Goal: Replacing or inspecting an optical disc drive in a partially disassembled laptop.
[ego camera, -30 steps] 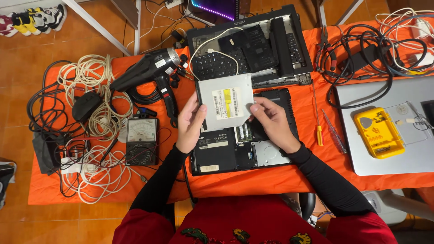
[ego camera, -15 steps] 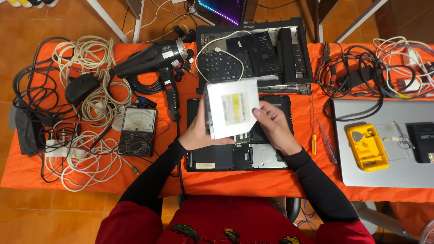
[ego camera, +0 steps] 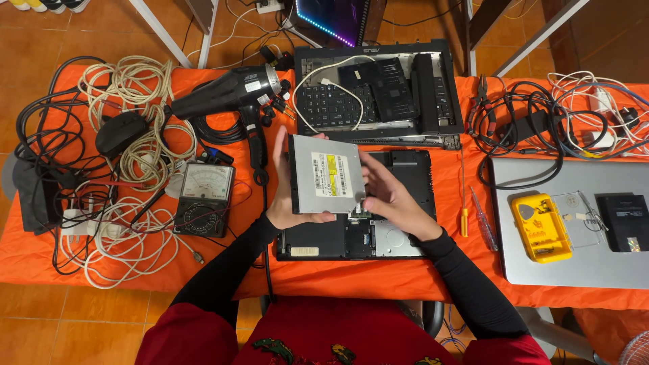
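A flat silver optical drive with a yellow-and-white label is held tilted above an opened black laptop base. My left hand grips the drive's left edge and lower corner. My right hand holds its right edge, fingers spread against the side. The laptop base lies on the orange table cover with its inner parts exposed; the drive and hands hide its upper left part.
A second dismantled laptop shell with keyboard lies behind. Left: black hair dryer, analogue multimeter, tangled cables. Right: screwdrivers, cable pile, closed silver laptop bearing a yellow tool case.
The drive has turned from roughly level to more upright and shifted left, with both hands regripping its edges. The camera has moved closer over the table.
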